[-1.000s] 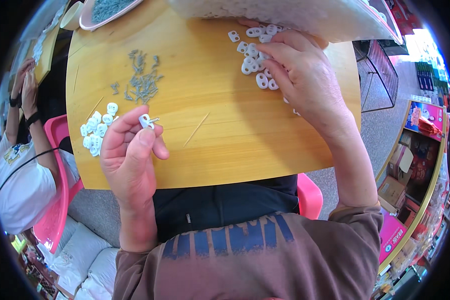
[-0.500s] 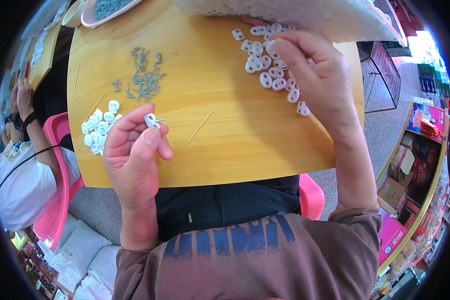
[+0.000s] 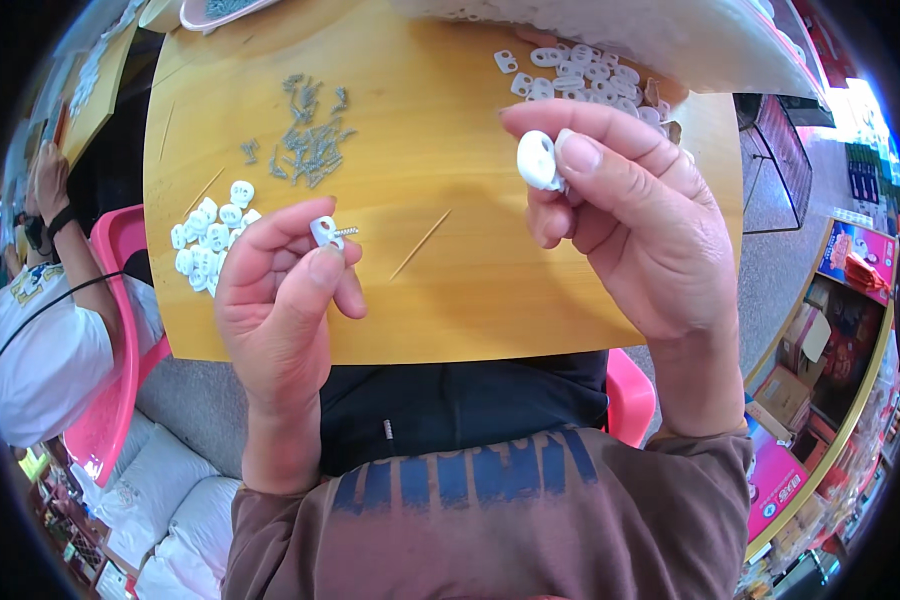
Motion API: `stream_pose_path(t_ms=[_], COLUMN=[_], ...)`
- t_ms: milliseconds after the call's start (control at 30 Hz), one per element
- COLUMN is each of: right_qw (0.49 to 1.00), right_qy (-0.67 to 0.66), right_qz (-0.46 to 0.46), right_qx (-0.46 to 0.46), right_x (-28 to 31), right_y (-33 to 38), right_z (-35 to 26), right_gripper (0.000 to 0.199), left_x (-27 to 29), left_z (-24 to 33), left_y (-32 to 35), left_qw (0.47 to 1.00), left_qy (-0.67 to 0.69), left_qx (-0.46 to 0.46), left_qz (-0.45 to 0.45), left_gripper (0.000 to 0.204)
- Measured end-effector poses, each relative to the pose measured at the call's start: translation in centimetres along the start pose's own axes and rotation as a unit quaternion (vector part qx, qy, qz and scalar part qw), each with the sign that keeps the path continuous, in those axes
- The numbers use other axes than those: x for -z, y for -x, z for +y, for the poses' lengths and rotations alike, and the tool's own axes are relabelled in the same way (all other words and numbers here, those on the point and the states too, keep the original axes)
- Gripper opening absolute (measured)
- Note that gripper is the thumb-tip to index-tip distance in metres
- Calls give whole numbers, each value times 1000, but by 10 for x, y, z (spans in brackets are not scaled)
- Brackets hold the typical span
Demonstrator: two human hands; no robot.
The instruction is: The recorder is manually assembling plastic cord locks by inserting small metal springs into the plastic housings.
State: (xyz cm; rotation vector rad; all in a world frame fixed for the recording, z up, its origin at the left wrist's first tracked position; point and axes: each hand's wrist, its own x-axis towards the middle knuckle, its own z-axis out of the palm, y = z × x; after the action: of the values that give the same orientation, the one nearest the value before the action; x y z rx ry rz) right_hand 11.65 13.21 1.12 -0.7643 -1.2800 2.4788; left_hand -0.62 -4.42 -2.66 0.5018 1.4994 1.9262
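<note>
Between thumb and forefinger, my left hand (image 3: 295, 285) pinches a small white plastic cord-lock piece (image 3: 322, 230) with a hole in it. A thin metal spring (image 3: 346, 232) sticks out of it to the right. My right hand (image 3: 640, 200), raised over the right side of the table, grips a rounded white plastic cord-lock shell (image 3: 537, 160) between thumb and fingers. The two pieces are apart. A pile of white two-holed shells (image 3: 570, 70) lies behind my right hand. Left of my left hand sits a cluster of white cord-lock pieces (image 3: 210, 235).
Loose metal springs (image 3: 315, 145) are scattered on the wooden table (image 3: 420, 320). A wooden toothpick (image 3: 420, 243) lies between my hands. At the far edge are a translucent plastic bag (image 3: 660, 35) and a tray of springs (image 3: 220, 12). Another person (image 3: 65, 340) sits at the left.
My right hand has drawn back from the shell pile toward me, now with a white shell in clear view. My left hand still holds its piece with the spring.
</note>
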Motion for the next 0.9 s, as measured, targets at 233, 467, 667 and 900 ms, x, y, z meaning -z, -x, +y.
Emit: stream_pose_path(t_ms=[233, 467, 667, 900], right_qw=[996, 985, 953, 888], right_qy=[79, 140, 215, 338], right_qz=[-7, 49, 88, 124], right_qx=[39, 89, 196, 285], right_x=[8, 24, 37, 45], right_y=[-1, -9, -20, -26], right_z=[5, 12, 16, 20], right_gripper=[21, 18, 15, 14], left_x=[-2, -4, -5, -6], left_z=[0, -5, -5, -5], left_y=[0, 0, 0, 0], left_qw=[1000, 1000, 1000, 1000], left_qy=[-11, -15, -17, -15], left_qx=[-6, 2, 5, 5], left_qz=[2, 3, 13, 13], left_gripper=[28, 28, 27, 27])
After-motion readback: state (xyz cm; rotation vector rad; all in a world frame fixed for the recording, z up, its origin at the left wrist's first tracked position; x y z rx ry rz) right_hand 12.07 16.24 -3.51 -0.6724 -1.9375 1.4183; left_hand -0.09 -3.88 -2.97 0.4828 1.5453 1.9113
